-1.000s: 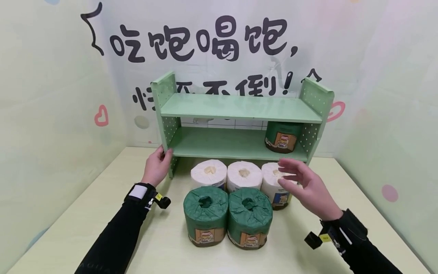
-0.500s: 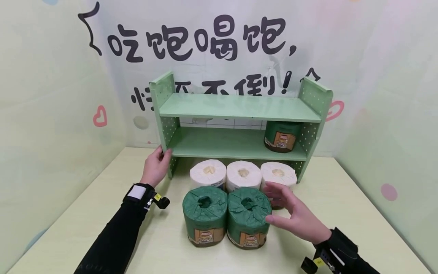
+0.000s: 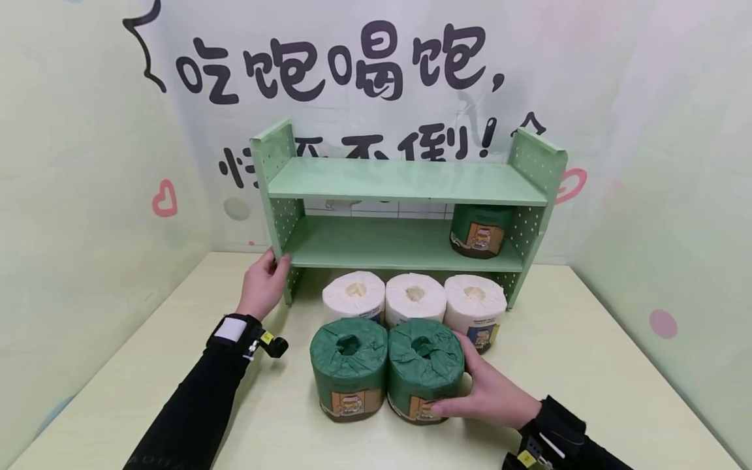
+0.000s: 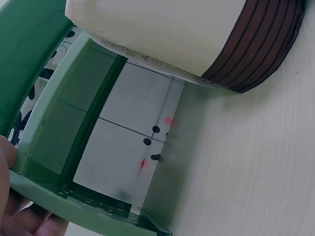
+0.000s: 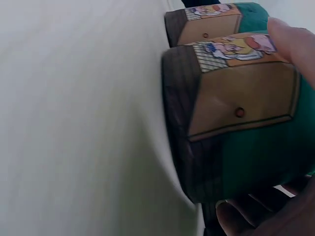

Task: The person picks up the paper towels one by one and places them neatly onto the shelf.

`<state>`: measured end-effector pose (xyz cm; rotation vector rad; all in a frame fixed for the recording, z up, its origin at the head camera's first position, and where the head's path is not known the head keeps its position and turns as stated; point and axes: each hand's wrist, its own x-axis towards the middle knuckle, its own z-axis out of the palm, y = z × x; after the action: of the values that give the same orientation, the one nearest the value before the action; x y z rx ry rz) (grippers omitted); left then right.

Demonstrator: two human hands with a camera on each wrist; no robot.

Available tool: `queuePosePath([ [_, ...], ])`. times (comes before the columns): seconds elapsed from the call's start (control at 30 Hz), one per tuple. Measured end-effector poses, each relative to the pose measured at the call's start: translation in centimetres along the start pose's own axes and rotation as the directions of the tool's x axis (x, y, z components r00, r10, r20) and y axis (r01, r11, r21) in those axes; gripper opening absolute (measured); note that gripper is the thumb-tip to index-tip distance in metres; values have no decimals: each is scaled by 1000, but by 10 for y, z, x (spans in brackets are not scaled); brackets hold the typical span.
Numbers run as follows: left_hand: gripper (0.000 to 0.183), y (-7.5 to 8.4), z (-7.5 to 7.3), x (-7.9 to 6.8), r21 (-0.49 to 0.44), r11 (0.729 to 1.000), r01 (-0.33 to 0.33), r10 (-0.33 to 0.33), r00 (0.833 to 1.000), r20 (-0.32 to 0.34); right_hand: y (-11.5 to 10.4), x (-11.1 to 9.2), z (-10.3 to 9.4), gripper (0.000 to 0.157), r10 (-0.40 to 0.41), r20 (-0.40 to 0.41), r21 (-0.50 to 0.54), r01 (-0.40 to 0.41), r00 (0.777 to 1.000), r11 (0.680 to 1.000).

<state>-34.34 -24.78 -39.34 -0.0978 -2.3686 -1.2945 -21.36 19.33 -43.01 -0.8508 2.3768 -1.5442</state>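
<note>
A pale wall with big black lettering stands behind a light wooden table. On the table is a green shelf with two boards and dotted side panels; it looks stiff and light enough to shift if pushed, so a side panel seems a sensible place to steady it.

Three white rolls stand upright in a row at the foot of the shelf. In front of them, also upright on the table, are the left green roll and the right green roll, touching or nearly so. A third green roll sits at the right end of the lower board.

The right green roll should be light and soft, with crinkled paper that could dent or tear; its rounded side, about midway up, looks the best hold.

The hands are well apart. The left hand grips the shelf's left side panel by its front edge. The right hand holds the right green roll from the right, thumb in front on the label, fingers behind.
</note>
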Motion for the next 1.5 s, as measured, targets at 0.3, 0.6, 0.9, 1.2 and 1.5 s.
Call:
queuePosePath([
  [0.3,45,-2,0,1,9,1000,-10,10,1000,-3,3,1,4,107,-55,-20,19,56,998,998],
  [0.6,42,-4,1,2,15,1000,-14,15,1000,-7,2,1,4,101,-12,-27,29,13,1000,999],
  [0.9,42,-3,2,2,14,1000,-14,14,1000,-11,1,-1,5,107,-29,-38,24,30,999,999],
  [1.2,44,-4,1,1,6,1000,-1,1,1000,-6,2,-1,4,105,-53,-45,49,55,998,997],
  [1.5,43,-4,1,2,5,1000,-1,1,1000,-10,4,-2,2,103,-93,-47,64,96,995,993],
])
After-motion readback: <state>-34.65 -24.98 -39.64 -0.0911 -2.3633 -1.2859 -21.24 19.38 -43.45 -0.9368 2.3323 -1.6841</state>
